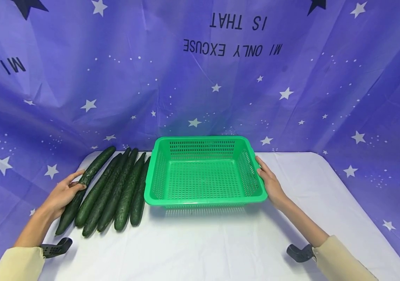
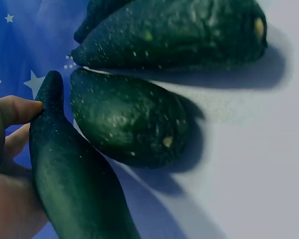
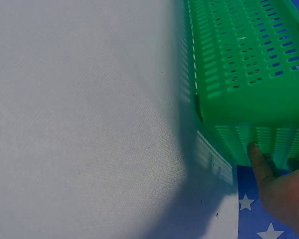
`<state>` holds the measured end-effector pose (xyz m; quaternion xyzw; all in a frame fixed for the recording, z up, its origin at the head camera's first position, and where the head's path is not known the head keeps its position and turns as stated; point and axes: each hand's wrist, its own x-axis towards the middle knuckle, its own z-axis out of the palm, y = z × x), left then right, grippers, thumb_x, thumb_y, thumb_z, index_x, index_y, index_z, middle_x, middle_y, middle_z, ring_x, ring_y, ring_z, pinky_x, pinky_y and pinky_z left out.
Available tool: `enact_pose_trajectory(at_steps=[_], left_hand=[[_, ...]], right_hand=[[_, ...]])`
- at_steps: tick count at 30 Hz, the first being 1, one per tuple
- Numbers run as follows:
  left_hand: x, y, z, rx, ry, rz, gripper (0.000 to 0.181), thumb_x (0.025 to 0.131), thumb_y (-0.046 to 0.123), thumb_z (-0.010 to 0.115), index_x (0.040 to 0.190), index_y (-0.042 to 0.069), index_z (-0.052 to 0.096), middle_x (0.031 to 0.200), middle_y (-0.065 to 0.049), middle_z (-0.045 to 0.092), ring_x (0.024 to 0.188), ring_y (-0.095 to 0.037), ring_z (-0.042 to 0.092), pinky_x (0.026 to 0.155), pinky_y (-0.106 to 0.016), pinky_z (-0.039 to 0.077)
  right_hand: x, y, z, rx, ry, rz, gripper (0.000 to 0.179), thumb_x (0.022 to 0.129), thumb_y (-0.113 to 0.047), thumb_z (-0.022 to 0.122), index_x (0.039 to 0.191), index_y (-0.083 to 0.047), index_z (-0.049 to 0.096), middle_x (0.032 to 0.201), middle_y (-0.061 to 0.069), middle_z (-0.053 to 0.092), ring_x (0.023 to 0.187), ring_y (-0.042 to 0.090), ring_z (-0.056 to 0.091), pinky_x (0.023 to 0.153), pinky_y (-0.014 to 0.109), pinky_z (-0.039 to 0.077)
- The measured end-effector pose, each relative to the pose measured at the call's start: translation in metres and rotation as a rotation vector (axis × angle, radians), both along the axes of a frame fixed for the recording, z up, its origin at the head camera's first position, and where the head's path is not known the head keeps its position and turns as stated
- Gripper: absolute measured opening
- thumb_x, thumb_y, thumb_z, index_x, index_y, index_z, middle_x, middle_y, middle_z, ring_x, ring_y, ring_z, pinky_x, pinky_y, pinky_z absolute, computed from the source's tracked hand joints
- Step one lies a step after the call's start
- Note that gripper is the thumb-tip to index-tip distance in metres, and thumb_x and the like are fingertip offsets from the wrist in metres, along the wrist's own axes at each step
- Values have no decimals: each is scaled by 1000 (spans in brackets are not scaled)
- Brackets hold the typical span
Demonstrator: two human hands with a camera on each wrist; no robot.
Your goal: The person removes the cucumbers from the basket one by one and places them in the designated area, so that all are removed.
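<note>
My left hand (image 1: pixel 63 196) grips the leftmost cucumber (image 1: pixel 96 166), thumb and fingers about its middle. In the left wrist view this cucumber (image 2: pixel 77 169) slants beside the hand, its narrow end pointing up. Several more dark green cucumbers (image 1: pixel 124 199) lie side by side just to its right on the white table. A green plastic basket (image 1: pixel 207 201) with slotted walls stands to the right of them, nothing inside it. My right hand (image 1: pixel 273 187) rests against the basket's right side; in the right wrist view its extended fingers (image 3: pixel 259 164) touch the outer wall below the rim.
A white cloth (image 1: pixel 200 249) covers the table. Behind and at both sides hangs a purple curtain (image 1: pixel 249 105) with stars and lettering. The rightmost cucumber (image 1: pixel 139 199) lies close to the basket's left rim. Black wrist mounts (image 1: pixel 300 253) sit near both sleeves.
</note>
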<state>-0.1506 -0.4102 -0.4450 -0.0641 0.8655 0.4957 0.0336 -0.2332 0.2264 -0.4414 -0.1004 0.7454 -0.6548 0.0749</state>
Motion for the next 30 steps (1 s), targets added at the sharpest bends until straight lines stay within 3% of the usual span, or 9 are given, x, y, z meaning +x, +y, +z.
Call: enact_pose_trajectory(at_steps=[4,7,12,16,23,26,30], left_hand=[[-2,-3,-4,32,-17,-7,65,104,14,49,156,-4,14,115,-13,60,88,-2,54,72,-23,49],[-3,-5,-7,63,-23,-11,64,103,11,48,155,-6,15,102,4,62,84,-3,56,70,-26,50],[-3,-6,-13,88,-37,-11,61,102,9,47,153,-7,17,93,12,63,80,-4,57,68,-26,51],[-4,-5,-14,57,-56,-22,63,102,10,49,153,-9,16,98,2,66,80,-7,59,69,-28,52],[-7,-3,-11,-106,-46,-38,61,100,11,51,149,-12,23,110,-27,65,84,-12,59,70,-28,50],[-8,-2,-11,-180,-28,-43,60,100,12,51,149,-12,26,114,-35,61,93,-24,60,76,-32,48],[-7,-1,-11,-210,-30,-37,60,101,15,50,149,-12,26,126,-43,49,111,-48,52,87,-47,45]], right_hand=[[0,0,0,-2,3,3,54,111,-27,31,162,-22,13,166,1,7,143,27,22,98,15,32],[0,0,0,2,5,5,54,111,-27,31,162,-22,13,166,2,7,143,27,21,99,15,31],[-1,0,-1,9,0,-1,54,111,-27,31,162,-22,13,166,1,7,143,27,22,98,16,31],[-1,1,-1,7,4,-13,54,111,-27,31,162,-21,14,166,1,7,143,27,22,99,15,31],[-2,1,-2,3,0,-15,54,111,-27,31,162,-22,14,166,-1,7,140,26,24,97,15,33],[-2,1,-3,-2,2,-12,54,111,-27,31,162,-21,13,166,0,7,139,26,26,97,16,34],[-2,0,-3,-7,3,-5,54,111,-27,31,162,-21,13,166,0,6,141,27,25,97,16,34]])
